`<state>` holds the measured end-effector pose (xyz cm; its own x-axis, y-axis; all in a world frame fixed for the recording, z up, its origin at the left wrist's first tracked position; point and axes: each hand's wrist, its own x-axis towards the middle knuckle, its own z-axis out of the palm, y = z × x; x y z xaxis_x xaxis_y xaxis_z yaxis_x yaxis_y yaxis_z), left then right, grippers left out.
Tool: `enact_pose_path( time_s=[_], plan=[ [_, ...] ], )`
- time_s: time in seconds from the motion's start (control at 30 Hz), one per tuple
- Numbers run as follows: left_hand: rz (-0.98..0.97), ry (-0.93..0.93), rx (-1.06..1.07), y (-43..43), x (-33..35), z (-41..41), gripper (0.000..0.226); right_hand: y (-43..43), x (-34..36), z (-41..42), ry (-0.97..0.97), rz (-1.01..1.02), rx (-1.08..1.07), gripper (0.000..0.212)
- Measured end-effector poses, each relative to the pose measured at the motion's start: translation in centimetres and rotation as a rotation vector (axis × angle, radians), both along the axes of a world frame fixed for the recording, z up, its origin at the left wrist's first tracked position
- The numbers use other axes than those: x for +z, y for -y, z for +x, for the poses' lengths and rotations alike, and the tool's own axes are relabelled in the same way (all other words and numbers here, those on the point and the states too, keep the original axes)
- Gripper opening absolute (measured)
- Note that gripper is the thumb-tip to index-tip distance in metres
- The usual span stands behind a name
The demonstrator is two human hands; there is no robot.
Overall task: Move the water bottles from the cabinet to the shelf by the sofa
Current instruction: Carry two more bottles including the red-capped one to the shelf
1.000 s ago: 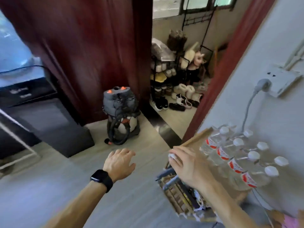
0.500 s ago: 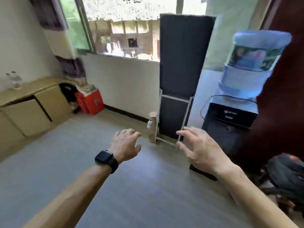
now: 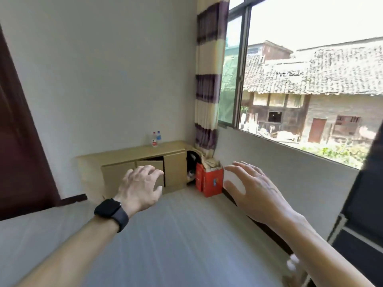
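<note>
Facing the cabinet point(image 3: 145, 162), left hand point(image 3: 138, 188) and right hand point(image 3: 256, 189) both spread wide, empty.

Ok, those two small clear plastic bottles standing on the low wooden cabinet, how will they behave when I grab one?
The two clear plastic water bottles stand upright and tall for their width on the low wooden cabinet, so a sideways nudge would probably tip one. They stand close together, so grabbing one may knock the other. Too distant to tell whether they are full.

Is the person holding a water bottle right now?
No, both the left hand and the right hand are open and empty; the bottles stand on the cabinet.
</note>
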<state>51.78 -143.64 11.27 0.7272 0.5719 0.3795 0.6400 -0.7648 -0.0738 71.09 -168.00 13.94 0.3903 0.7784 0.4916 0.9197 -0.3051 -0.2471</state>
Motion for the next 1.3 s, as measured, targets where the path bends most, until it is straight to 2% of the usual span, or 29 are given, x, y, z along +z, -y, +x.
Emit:
enact_pose_path(
  time_s=[0.3, 0.63, 0.83, 1.07, 1.3],
  plan=[
    [-0.012, 0.028, 0.191, -15.2, 1.9, 3.8, 0.048, -20.6, 2.7, 8.6, 0.054, 0.043, 0.205, 0.043],
    [-0.077, 0.086, 0.274, -35.0, 0.2, 6.5, 0.043, -42.6, -0.4, 14.2, -0.009, 0.006, 0.338, 0.048],
    [-0.101, 0.08, 0.206, -49.5, 0.2, 11.1, 0.043, -56.5, -0.1, 18.1, -0.013, 0.051, 0.29, 0.049],
    [-0.102, -0.013, 0.232, -66.7, 2.3, 17.5, 0.049, -71.3, 0.8, 24.3, 0.045, 0.057, 0.236, 0.056],
    [-0.089, -0.052, 0.214, -80.5, 0.5, 24.6, 0.053, -85.4, -0.6, 32.3, 0.069, 0.019, 0.182, 0.048]
  ],
)
